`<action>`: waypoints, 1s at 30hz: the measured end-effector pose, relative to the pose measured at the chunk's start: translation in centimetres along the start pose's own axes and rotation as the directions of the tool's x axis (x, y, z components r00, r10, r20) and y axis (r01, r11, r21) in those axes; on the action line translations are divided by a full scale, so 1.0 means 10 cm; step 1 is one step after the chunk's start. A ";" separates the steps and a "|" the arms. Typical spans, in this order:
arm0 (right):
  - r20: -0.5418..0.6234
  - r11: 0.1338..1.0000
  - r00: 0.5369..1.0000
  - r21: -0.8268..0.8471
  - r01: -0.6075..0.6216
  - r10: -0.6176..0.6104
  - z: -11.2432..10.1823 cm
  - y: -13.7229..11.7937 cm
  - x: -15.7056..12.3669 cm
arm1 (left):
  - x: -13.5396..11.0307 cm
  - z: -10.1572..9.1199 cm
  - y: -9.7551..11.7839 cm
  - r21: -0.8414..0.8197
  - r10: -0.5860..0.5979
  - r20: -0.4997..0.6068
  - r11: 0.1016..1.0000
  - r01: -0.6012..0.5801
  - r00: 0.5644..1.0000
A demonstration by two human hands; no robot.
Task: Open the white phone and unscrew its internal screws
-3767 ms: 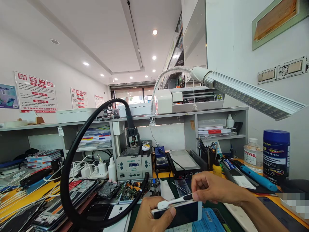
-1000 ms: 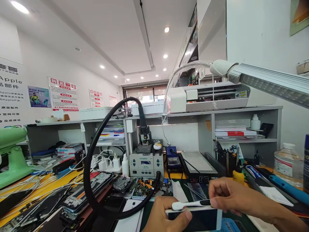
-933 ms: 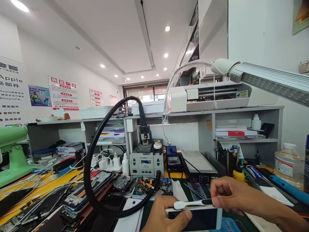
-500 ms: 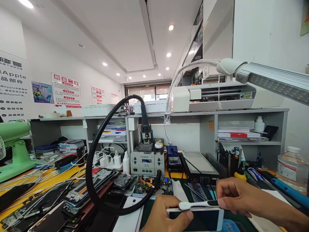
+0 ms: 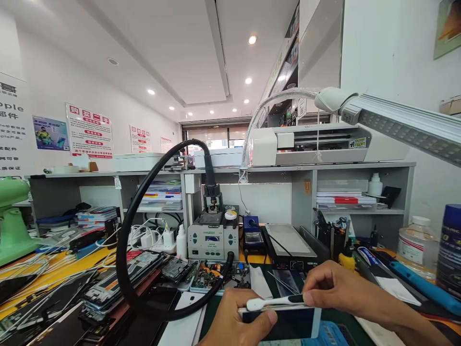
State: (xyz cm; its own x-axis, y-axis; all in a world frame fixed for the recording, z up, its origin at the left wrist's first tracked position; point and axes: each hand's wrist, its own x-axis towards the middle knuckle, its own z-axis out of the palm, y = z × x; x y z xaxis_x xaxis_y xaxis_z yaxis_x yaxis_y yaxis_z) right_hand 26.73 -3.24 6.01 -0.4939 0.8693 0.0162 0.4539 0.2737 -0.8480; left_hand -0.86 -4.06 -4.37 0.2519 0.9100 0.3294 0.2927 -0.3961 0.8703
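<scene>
Low in the view, my left hand (image 5: 239, 319) is closed on the left end of a white-framed phone (image 5: 296, 323), its dark screen tilted toward me. The thumb lies over the front. My right hand (image 5: 326, 287) pinches the black grip of a white toothbrush (image 5: 275, 302). The brush lies along the phone's upper edge, its head by my left thumb and fingers. Its bristles are hidden from me. Below the phone, part of a blue tray-like piece (image 5: 326, 334) shows on the dark green mat (image 5: 216, 315).
A thick black hose (image 5: 124, 230) loops from the grey hot air station (image 5: 213, 240) on the left. Opened phones (image 5: 118, 278) are stacked beside it. A tray of circuit boards (image 5: 205, 276) lies ahead. Bottles (image 5: 418, 245) stand right; a lamp (image 5: 406, 122) hangs above.
My view has turned slightly right, so a dark blue can now shows at the right edge. Both hands keep hold of the phone and brush, in nearly the same pose.
</scene>
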 end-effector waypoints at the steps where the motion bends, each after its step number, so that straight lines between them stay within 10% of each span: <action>1: -0.001 1.000 1.000 0.003 -0.006 0.006 -0.02 0.00 -0.01 | 0.00 -0.01 0.01 0.008 0.012 0.012 1.000 -0.012 1.000; 30: 0.047 1.000 0.999 0.008 -0.025 0.025 0.02 0.03 0.05 | -0.02 -0.09 0.24 0.003 0.033 0.067 0.999 -0.033 0.997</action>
State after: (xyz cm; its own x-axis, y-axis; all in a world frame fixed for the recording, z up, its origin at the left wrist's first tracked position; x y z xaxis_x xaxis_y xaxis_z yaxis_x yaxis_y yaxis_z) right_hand 26.47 -2.84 5.66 -0.5168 0.8556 -0.0295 0.4601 0.2485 -0.8524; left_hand -1.02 -5.12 -2.05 0.3225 0.8863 0.3324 0.2872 -0.4262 0.8578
